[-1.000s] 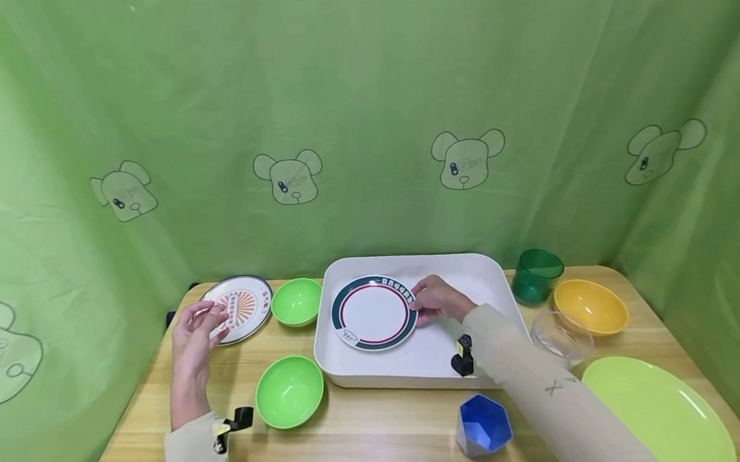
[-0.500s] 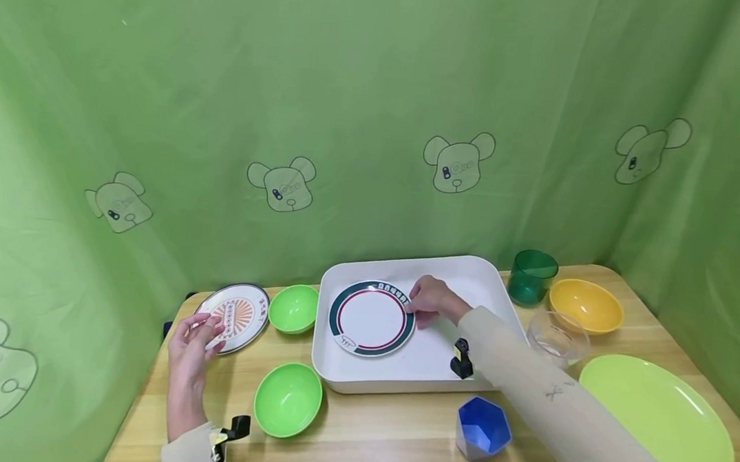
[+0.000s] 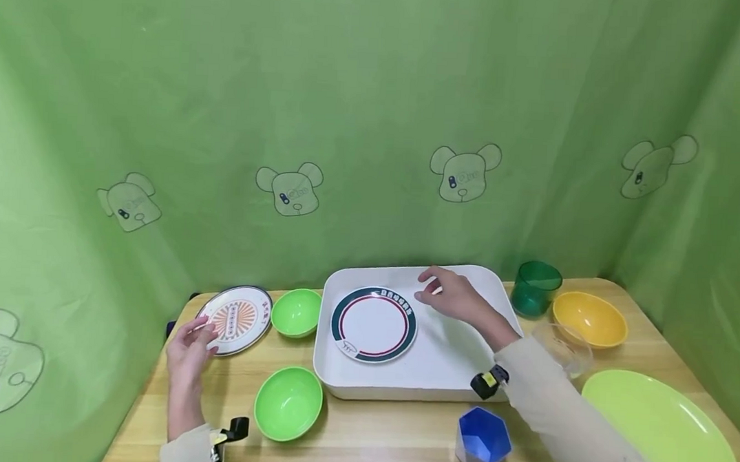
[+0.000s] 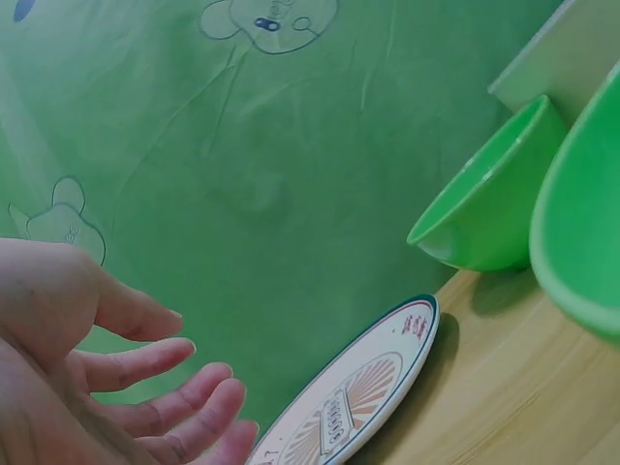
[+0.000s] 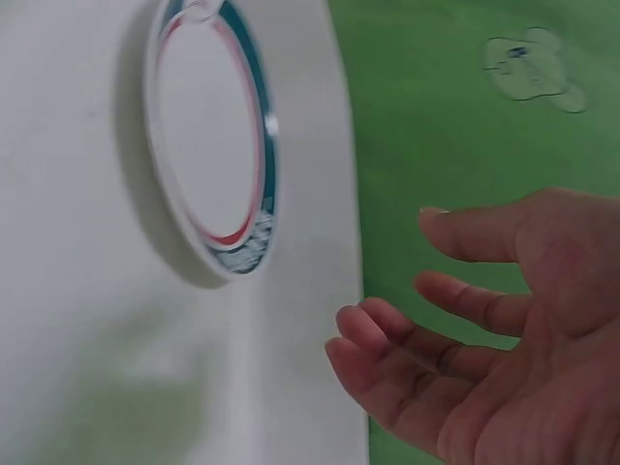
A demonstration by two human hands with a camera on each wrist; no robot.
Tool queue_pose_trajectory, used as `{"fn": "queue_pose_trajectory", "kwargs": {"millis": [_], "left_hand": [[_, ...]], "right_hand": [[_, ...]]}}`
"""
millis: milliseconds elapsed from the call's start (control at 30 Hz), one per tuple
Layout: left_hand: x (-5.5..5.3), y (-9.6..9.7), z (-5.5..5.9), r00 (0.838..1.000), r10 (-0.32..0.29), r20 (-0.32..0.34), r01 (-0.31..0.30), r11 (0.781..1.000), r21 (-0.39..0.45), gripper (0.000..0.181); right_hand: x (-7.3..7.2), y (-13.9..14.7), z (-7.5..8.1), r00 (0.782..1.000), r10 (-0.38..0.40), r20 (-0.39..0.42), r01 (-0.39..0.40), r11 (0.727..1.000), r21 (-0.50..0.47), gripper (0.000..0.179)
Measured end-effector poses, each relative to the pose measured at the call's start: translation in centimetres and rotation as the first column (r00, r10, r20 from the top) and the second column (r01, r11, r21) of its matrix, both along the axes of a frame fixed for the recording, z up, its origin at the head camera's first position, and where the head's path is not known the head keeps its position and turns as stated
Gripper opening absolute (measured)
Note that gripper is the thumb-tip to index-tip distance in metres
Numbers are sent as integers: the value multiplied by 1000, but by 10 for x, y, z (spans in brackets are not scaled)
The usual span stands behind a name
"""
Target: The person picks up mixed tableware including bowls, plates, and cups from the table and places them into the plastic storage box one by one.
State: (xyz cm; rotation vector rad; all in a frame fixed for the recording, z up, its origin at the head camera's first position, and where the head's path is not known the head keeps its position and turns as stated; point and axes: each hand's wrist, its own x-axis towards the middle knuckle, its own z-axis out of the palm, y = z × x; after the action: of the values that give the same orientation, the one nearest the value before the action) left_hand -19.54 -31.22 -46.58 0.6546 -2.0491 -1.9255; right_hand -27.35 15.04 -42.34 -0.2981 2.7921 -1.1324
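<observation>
Inside the white tray [image 3: 394, 393], the teal-rimmed plate [image 3: 374, 325] lies free: the right hand [image 3: 451, 295] has let go, its grip relaxed, holding nothing. The left hand [image 3: 188, 353], likewise unoccupied, hovers near the sunburst plate [image 3: 241, 319]. This placement looks finished.

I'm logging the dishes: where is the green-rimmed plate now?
In the head view, the green-rimmed plate lies inside the white tray, toward its left side, just left of the right hand.

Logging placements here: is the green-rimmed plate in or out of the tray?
In: the head view shows the plate face up within the rim of the white tray.
</observation>
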Motion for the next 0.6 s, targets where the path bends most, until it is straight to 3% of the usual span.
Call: {"fn": "queue_pose_trajectory", "kwargs": {"millis": [200,367,600], "left_hand": [[-6,7,-2,1000,10,15,-8,988,-154,41],[-7,0,-8,998,35,55,-20,970,-243,42],[-11,-14,-14,989,-24,148,82,914,-397,54]], "right_hand": [[30,16,9,990,-83,-117,73,993,-88,39],[50,28,13,972,-143,-189,114,981,-157,42],[68,41,13,942,-196,-273,125,959,-255,48]]}}
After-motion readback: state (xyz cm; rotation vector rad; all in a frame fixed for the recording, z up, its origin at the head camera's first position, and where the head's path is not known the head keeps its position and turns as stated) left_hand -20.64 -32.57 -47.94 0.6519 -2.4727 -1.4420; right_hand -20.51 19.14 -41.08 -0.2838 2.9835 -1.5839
